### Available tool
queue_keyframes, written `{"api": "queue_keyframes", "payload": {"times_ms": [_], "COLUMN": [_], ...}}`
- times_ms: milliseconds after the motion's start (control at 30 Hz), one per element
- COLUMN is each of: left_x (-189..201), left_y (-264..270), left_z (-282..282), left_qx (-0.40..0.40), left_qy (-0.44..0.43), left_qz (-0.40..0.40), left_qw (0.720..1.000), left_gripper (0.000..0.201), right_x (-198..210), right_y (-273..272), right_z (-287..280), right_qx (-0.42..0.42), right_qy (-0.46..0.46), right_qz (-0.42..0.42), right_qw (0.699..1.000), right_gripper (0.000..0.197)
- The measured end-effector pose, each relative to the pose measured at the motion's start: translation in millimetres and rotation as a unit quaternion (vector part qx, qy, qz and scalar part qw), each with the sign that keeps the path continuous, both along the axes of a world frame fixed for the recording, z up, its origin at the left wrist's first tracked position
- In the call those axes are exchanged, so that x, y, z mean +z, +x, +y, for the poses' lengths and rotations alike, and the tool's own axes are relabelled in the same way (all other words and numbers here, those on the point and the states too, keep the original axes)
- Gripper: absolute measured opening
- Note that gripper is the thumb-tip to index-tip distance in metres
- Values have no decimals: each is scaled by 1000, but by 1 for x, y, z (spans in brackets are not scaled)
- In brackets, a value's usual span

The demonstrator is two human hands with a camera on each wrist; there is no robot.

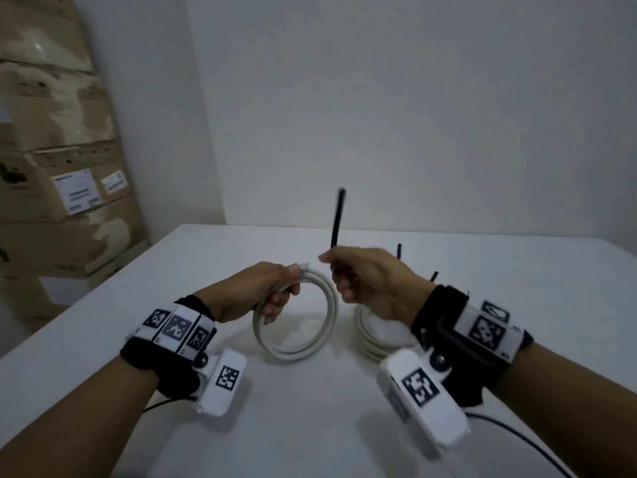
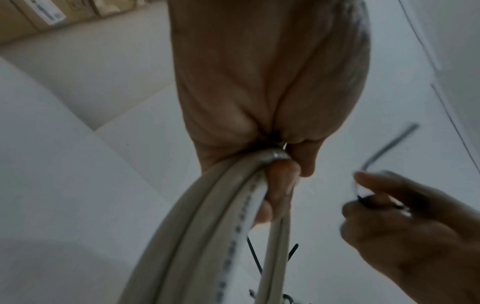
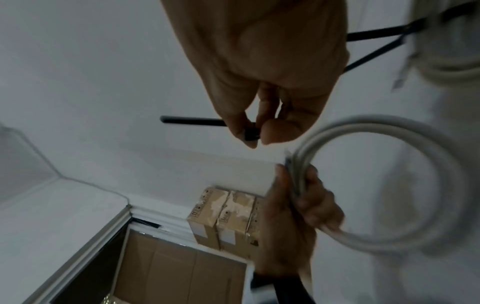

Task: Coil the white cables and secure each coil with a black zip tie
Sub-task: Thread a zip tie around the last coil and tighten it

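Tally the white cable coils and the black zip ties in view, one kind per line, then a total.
White cable coils: 2. A held coil in the left hand, and a second coil on the table.
Black zip ties: 3. A held tie in the right hand, plus two tie tails behind it.
Total: 5.

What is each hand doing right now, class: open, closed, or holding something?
Left hand: closed, fingers curled round the white cable coil.
Right hand: closed, fingers pinching a black zip tie.
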State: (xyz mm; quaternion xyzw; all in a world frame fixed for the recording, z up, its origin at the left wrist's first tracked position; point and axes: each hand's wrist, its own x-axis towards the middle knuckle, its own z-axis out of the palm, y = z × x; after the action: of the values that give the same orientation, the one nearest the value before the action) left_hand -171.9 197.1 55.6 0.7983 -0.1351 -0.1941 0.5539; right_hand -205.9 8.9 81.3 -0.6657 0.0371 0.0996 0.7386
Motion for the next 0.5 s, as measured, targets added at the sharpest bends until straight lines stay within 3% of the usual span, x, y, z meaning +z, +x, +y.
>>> {"api": "queue_keyframes", "payload": {"times_ms": [133, 300, 400, 500], "left_x": [4, 2, 1, -1], "left_y": [2, -1, -2, -3], "left_z": [-11, -9, -11, -12], "left_qx": [5, 28, 30, 26], "left_qy": [31, 28, 34, 30], "left_qz": [-9, -13, -26, -35], "left_qw": [999, 999, 999, 999], "left_gripper": [45, 51, 53, 38], "right_x": [-37, -71, -77, -74], "right_y": [-33, -45, -35, -22], "right_z": [-19, -14, 1, 19], "right_qx": [32, 128, 180, 194], "right_qy": [-42, -125, -152, -179], "right_qz": [125, 222, 257, 251], "right_qw": [991, 959, 937, 931], "right_gripper": [34, 36, 38, 37]}}
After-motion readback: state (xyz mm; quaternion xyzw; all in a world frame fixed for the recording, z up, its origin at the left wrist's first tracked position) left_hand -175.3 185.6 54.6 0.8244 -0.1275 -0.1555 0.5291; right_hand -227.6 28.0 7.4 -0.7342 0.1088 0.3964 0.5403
